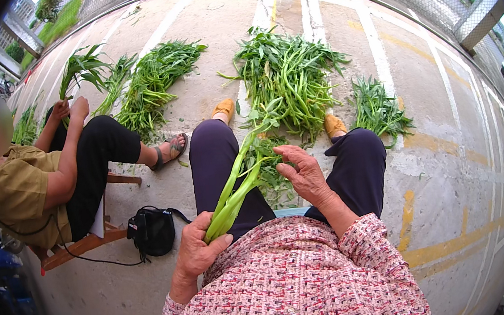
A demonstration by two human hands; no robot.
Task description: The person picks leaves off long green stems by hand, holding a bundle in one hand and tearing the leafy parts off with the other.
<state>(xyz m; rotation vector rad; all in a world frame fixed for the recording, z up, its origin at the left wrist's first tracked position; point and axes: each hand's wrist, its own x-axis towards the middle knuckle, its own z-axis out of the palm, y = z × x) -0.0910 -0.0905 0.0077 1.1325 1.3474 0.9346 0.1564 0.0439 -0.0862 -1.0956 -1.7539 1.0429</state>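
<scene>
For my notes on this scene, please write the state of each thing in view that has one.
Left hand: closed around green stalks
Right hand: half-open, fingers bent, near the stalks
Stalks: held, slanted
Big middle pile: loose, on the ground
Small right pile: loose, on the ground
Black bag: on the ground; open or closed, unclear
Co-worker's seat: occupied
Orange shoes: worn
</scene>
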